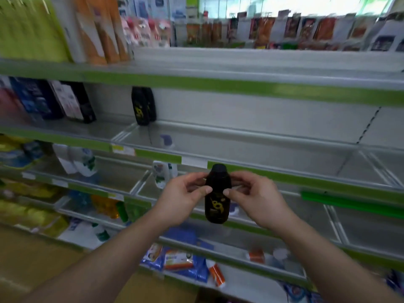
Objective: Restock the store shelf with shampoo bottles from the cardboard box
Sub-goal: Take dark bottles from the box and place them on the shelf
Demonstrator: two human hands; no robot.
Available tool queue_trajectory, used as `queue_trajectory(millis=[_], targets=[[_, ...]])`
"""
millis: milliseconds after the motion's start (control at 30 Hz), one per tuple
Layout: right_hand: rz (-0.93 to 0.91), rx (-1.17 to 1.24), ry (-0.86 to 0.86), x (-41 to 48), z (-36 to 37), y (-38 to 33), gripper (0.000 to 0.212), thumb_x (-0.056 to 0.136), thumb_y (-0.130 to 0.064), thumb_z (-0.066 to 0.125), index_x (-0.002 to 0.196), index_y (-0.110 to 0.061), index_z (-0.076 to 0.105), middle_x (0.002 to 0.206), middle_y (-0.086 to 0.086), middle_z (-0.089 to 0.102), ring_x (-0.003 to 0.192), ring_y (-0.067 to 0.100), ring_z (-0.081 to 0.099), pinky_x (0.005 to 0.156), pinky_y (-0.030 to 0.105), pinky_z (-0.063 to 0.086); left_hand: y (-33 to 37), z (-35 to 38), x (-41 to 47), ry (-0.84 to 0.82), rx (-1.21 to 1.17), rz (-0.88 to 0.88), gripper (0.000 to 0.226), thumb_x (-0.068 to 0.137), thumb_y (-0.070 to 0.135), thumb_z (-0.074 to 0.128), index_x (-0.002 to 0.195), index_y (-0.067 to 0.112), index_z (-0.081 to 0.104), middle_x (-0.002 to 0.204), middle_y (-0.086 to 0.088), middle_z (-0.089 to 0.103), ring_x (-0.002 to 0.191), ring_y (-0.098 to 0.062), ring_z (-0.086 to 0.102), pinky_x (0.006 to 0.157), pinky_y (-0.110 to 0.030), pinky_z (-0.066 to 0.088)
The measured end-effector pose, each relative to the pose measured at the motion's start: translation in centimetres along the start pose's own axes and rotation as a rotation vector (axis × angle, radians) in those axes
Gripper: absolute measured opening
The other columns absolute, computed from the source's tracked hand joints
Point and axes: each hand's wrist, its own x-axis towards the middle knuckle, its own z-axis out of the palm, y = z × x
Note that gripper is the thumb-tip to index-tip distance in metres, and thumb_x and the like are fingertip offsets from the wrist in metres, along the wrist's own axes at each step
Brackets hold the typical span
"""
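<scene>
A shop aisle stocked with toiletries: tiered metal shelves edged with green price strips and paper price labels, split into bays by clear plastic dividers. Black shampoo bottles, boxed products, orange bottles and white bottles face outward, while rows of packets hang beyond the top shelf.

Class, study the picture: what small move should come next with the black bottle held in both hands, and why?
Probably raise the black shampoo bottle up and leftward and stand it beside the two matching bottles on the shelf. The left hand and right hand pinch it upright, and bare shelf shows right of that pair.
</scene>
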Motion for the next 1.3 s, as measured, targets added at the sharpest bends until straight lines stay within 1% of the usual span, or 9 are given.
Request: queue_trajectory(millis=[233,333,433,500,600,733,967,1133,1300], targets=[[-0.121,0.008,0.053,4.8,0.5,-5.9,0.027,0.084,-0.019,0.076,0.098,-0.04,0.068,0.094,-0.01,0.075,0.082,0.011,0.072,0.087,0.044,0.058,4.6,-5.2,3.2,0.04,0.076,0.117,0.035,0.088,0.004,0.069,0.122,0.015,0.067,0.106,-0.009,0.074,0.102,-0.024,0.069,0.097,-0.039,0.054],[-0.147,0.013,0.092,7.3,2.2,-7.7,0.025,0.08,-0.024,0.076,0.091,-0.044,0.066,0.091,-0.011,0.075,0.082,0.013,0.072,0.085,0.045,0.058,5.2,-7.7,4.8,0.051,0.112,0.167,0.038,0.087,0.004,0.07,0.115,0.03,0.066,0.101,-0.003,0.075,0.098,-0.021,0.069,0.09,-0.032,0.056],[-0.168,0.012,0.125,10.0,4.4,-9.2,0.028,0.081,-0.02,0.076,0.094,-0.043,0.066,0.092,-0.012,0.075,0.083,0.008,0.072,0.086,0.041,0.058,4.7,-10.9,6.9,0.063,0.068,0.188,0.04,0.086,0.003,0.071,0.115,0.031,0.066,0.102,-0.002,0.074,0.098,-0.016,0.07,0.089,-0.026,0.055],[-0.174,-0.027,0.145,12.0,6.0,-10.2,0.03,0.084,-0.018,0.077,0.1,-0.041,0.065,0.093,-0.016,0.073,0.082,0.003,0.071,0.086,0.036,0.058,3.7,-13.3,8.7,0.068,0.066,0.211,0.041,0.086,0.004,0.072,0.117,0.03,0.067,0.103,-0.001,0.074,0.098,-0.015,0.07,0.092,-0.031,0.055],[-0.178,-0.066,0.193,15.3,8.9,-11.3,0.03,0.085,-0.02,0.076,0.11,-0.034,0.067,0.097,-0.016,0.072,0.087,0.003,0.07,0.087,0.035,0.057,2.2,-16.9,12.0,0.078,0.049,0.246,0.047,0.084,0.006,0.074,0.107,0.045,0.067,0.102,0.001,0.075,0.098,-0.014,0.07,0.094,-0.037,0.055],[-0.152,-0.06,0.23,20.2,13.1,-12.2,0.034,0.086,-0.02,0.075,0.111,-0.039,0.063,0.101,-0.013,0.073,0.089,0.002,0.071,0.088,0.035,0.058,-0.3,-21.7,16.6,0.083,0.034,0.233,0.051,0.084,0.008,0.075,0.098,0.056,0.066,0.101,0.005,0.074,0.098,-0.012,0.069,0.088,-0.034,0.058],[-0.011,-0.049,0.193,28.5,19.7,-13.6,0.03,0.091,-0.026,0.07,0.116,-0.04,0.061,0.1,-0.008,0.075,0.082,0.001,0.072,0.075,0.022,0.057,-4.0,-28.7,23.7,0.046,0.023,0.179,0.036,0.086,0.005,0.071,0.112,0.03,0.064,0.098,0.012,0.072,0.093,-0.001,0.068,0.088,-0.019,0.053],[0.099,-0.037,0.229,33.0,23.2,-13.8,0.018,0.088,-0.026,0.071,0.103,-0.035,0.068,0.093,-0.012,0.075,0.073,0.01,0.074,0.07,0.037,0.062,-6.6,-31.8,26.9,0.11,0.009,0.172,0.04,0.082,-0.006,0.071,0.108,0.023,0.068,0.095,0.004,0.073,0.081,0.004,0.069,0.08,-0.015,0.055],[0.137,-0.043,0.234,35.6,25.5,-13.4,0.021,0.086,-0.025,0.074,0.077,-0.041,0.065,0.083,-0.006,0.076,0.079,0.018,0.074,0.08,0.045,0.06,-8.3,-33.4,28.8,0.119,0.038,0.078,0.034,0.082,0.001,0.074,0.113,0.013,0.068,0.096,0.002,0.071,0.092,-0.012,0.069,0.09,-0.027,0.054]])
